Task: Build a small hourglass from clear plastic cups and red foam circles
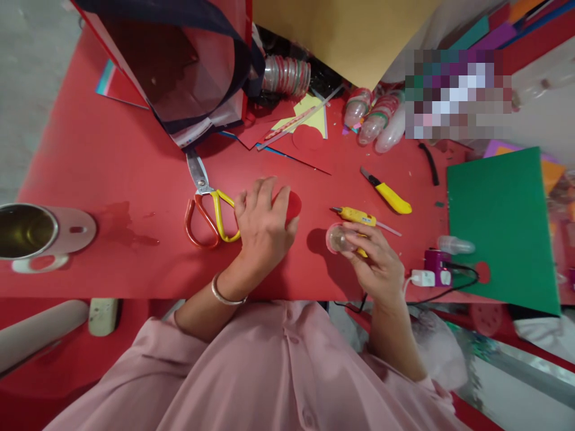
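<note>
My left hand (266, 221) is over the red table with its fingers spread, palm down, beside a red paper disc (294, 205) partly under its fingers. Close to its left lie scissors (203, 190) with one red and one yellow handle loop. My right hand (376, 260) grips a small clear plastic cup-like piece (336, 238), its round rim turned to the left. Just beyond that hand rests a yellow glue gun (357, 215) with a pale stick out of its back; the hand covers part of it. A yellow utility knife (390, 194) lies farther back.
A steel-lined mug (74, 230) of liquid stands at the left, near a wet patch. A large bag (157, 72) and clear bottle pieces (375, 123) occupy the back. Green board (498, 227), a purple adapter (435, 266) and cables lie at the right.
</note>
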`<state>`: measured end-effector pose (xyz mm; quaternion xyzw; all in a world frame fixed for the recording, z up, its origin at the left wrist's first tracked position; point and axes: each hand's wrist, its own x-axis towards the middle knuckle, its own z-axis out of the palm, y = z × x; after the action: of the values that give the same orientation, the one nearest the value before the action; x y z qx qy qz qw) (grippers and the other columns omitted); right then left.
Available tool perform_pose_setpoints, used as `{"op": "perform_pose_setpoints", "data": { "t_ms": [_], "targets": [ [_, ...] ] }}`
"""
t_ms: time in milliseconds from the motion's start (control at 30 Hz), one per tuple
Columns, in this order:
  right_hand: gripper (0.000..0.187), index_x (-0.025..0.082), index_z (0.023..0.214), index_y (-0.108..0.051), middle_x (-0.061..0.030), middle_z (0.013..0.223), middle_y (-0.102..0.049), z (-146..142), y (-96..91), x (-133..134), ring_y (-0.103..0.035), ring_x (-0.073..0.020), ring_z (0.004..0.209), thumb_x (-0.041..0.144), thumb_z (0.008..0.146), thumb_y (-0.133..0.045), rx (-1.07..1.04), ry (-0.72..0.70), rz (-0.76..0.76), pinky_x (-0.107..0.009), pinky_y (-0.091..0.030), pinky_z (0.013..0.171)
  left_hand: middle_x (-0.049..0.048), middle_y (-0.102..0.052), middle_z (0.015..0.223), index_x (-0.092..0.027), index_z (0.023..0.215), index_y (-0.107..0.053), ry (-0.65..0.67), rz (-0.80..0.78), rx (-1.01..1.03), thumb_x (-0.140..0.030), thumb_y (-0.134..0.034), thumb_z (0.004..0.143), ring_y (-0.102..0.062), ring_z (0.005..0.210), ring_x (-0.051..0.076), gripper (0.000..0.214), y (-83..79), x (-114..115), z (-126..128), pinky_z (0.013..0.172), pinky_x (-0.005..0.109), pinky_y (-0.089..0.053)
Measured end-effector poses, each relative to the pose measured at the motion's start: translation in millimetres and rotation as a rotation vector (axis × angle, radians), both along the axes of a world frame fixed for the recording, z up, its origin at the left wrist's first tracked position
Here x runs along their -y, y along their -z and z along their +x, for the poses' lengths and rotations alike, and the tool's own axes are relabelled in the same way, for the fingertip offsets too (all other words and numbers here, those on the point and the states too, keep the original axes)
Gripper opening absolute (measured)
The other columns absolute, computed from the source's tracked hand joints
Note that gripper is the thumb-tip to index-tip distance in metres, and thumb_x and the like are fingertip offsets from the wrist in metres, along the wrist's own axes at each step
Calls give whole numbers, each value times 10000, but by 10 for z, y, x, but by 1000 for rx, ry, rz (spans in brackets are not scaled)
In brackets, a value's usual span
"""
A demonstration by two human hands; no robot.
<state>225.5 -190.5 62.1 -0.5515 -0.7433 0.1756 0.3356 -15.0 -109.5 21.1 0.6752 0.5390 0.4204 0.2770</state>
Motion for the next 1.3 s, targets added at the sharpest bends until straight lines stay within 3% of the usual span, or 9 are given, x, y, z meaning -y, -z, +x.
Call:
{"op": "perform_pose_setpoints", "data": {
  "t_ms": [200,333,500,567,633,767,833,900,1300],
  "targets": [
    [428,389,1313,-693,-43,1378,-708,-4,14,49,-683,-260,1270,140,966,-699,4,-16,14,-510,-584,1037,150,-611,1496,-265,1207,-718,-50,8,44,-263,-852,728,-409,1504,482,497,107,-97,-7,1284,691,-43],
    [426,380,1319,-690,-45,1385,-706,-9,20,89,-686,-260,1261,144,965,-707,7,-2,23,-504,-583,1035,174,-589,1518,-254,1277,-694,-35,-2,-78,-331,-843,765,-418,1501,483,539,114,-122,-19,1277,706,-73],
    [464,388,1335,-693,-46,1393,-708,2,48,137,-691,-264,1253,131,949,-724,-45,0,44,-497,-585,1032,200,-509,1608,-224,1471,-581,-44,-12,-329,-363,-776,851,-423,1512,441,664,-27,-91,-11,1264,666,-205],
    [474,395,1338,-694,-43,1397,-708,8,59,149,-690,-272,1255,130,946,-726,-57,10,45,-510,-580,1039,191,-581,1533,-212,1421,-617,-13,20,-225,-379,-760,866,-510,1437,405,597,-77,-53,25,1209,609,-350],
    [481,400,1341,-694,-40,1402,-708,8,61,153,-687,-276,1261,126,945,-724,-61,14,40,-519,-576,1045,159,-719,1289,-193,1251,-700,93,-34,26,-387,-736,885,-672,1183,317,416,-105,-2,81,1039,481,-526],
    [492,398,1351,-687,-43,1408,-704,-24,45,141,-681,-276,1272,118,947,-714,-79,2,28,-513,-579,1042,32,-701,740,-175,927,-685,463,-624,588,-462,-704,920,-631,603,131,288,-120,94,191,573,250,-528],
    [491,397,1351,-685,-47,1407,-702,-54,42,130,-679,-280,1274,125,943,-722,-97,-2,17,-519,-578,1042,15,-674,685,-173,871,-645,558,-884,785,-516,-740,890,-634,568,122,357,-125,116,219,496,214,-496],
    [492,390,1344,-687,-53,1410,-696,-85,46,120,-677,-290,1276,137,926,-750,-129,-3,-4,-532,-574,1050,20,-674,699,-168,842,-621,571,-992,912,-528,-810,827,-682,614,139,407,-128,119,228,491,208,-515],
    [404,379,1224,-710,-36,1353,-725,-130,107,56,-689,-301,1242,181,888,-815,-172,26,16,-557,-568,1033,33,-706,739,-152,875,-630,543,-1060,1015,-415,-847,796,-739,655,162,350,-76,114,208,505,208,-544]
  ]
}}
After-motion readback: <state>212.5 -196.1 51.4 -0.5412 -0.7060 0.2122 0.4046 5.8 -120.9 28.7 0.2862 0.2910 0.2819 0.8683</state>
